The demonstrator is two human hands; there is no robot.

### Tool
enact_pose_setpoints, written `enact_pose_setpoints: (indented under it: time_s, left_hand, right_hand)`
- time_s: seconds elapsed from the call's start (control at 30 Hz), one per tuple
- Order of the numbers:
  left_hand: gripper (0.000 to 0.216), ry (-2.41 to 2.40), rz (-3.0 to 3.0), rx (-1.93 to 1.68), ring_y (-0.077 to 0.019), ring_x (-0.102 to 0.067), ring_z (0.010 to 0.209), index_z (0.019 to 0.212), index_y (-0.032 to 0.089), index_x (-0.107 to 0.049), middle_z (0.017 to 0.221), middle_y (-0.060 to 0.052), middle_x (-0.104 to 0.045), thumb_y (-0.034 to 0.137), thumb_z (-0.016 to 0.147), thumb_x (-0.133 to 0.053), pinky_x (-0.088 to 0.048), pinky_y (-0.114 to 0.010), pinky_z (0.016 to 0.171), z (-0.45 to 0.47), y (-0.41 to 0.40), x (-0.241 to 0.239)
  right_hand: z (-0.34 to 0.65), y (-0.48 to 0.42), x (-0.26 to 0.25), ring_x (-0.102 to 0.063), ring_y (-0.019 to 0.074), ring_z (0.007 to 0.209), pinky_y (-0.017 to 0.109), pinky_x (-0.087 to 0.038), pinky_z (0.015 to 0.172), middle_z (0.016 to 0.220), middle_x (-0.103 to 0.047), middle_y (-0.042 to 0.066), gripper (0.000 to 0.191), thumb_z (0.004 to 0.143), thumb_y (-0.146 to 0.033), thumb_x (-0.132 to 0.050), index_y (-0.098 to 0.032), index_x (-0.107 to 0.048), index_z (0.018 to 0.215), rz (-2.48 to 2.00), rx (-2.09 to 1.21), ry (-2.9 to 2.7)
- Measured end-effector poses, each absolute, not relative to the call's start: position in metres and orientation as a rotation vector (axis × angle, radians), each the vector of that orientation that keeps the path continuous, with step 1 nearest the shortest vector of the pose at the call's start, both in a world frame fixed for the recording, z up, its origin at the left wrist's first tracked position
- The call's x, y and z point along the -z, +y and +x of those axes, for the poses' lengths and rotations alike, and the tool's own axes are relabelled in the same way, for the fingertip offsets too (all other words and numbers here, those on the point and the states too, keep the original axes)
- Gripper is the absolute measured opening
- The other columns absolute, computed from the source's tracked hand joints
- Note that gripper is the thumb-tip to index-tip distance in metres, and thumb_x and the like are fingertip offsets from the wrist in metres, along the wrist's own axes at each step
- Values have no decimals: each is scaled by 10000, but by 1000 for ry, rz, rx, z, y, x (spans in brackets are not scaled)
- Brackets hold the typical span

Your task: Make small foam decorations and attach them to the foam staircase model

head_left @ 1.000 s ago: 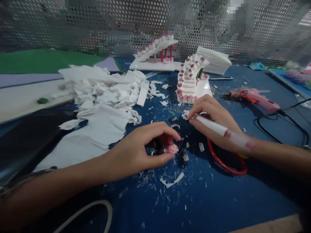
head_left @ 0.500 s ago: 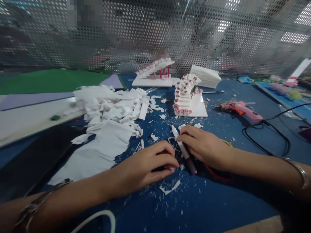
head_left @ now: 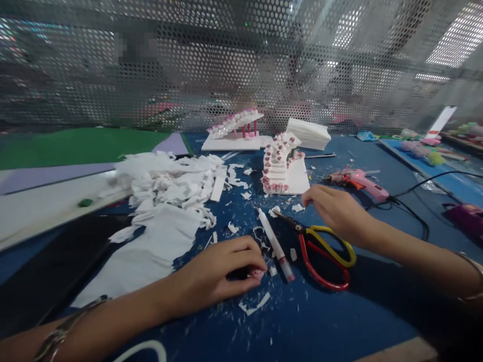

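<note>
My left hand (head_left: pixel 230 269) rests on the blue tabletop with thumb and fingers curled around a small pink-and-white paper flower (head_left: pixel 256 273), mostly hidden by the fingers. My right hand (head_left: pixel 335 211) hovers over the table, fingers loosely bent and apparently holding nothing. Below it lie scissors (head_left: pixel 323 257) with one red and one yellow handle, blades slightly apart. Between the hands is a white marker (head_left: pixel 274 239) with a pinkish end. Beyond my right hand lies a pink glue gun (head_left: pixel 368 184), and a white stair model (head_left: pixel 279 173) trimmed with pink flowers stands ahead.
Torn white paper (head_left: pixel 169 176) is heaped at the left, beside a black sheet (head_left: pixel 64 264) and a white board. Scraps litter the middle. A second stair model (head_left: pixel 237 130) stands at the back before a perforated metal screen (head_left: pixel 234 65). A black cord (head_left: pixel 422 221) trails right.
My right hand has lifted away from the marker and moved right and forward, uncovering the scissors. My left hand keeps its hold on the small flower. The view has tilted up slightly.
</note>
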State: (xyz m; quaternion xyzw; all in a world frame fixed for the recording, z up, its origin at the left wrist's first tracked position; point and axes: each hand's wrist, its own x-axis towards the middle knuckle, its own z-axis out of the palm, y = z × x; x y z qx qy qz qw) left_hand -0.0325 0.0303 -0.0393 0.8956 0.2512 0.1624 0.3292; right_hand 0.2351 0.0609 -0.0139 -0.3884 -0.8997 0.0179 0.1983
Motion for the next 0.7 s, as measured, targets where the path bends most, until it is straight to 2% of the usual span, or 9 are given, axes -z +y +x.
enact_pose_setpoints:
  time_s: [0.2,0.43,0.7]
  left_hand:
    - [107,867,2322,-555,-112,-553,759,917,221,-582,893,-24,-569,205,844,-507,-449,-205,660,-31,32,36]
    - [76,1114,2365,-716,-127,-554,743,878,222,-564,826,-14,-587,251,843,-503,-453,-224,655,-33,31,35]
    - [65,1152,2338,-782,-98,-513,650,855,203,-530,838,-16,-566,225,860,-469,-451,-201,573,-37,33,33]
  right_hand:
    - [267,54,42,-468,119,694,237,-378,626,826,-513,26,163,868,-111,-332,-183,-478,879,-1100,-249,-2583]
    - [271,42,53,-479,107,770,238,-410,693,848,-500,27,189,879,-81,-317,-186,-469,839,-997,-698,-2350]
    - [267,40,46,-500,106,743,241,-433,671,814,-521,18,203,843,-45,-359,-185,-495,787,-1078,-814,-2316]
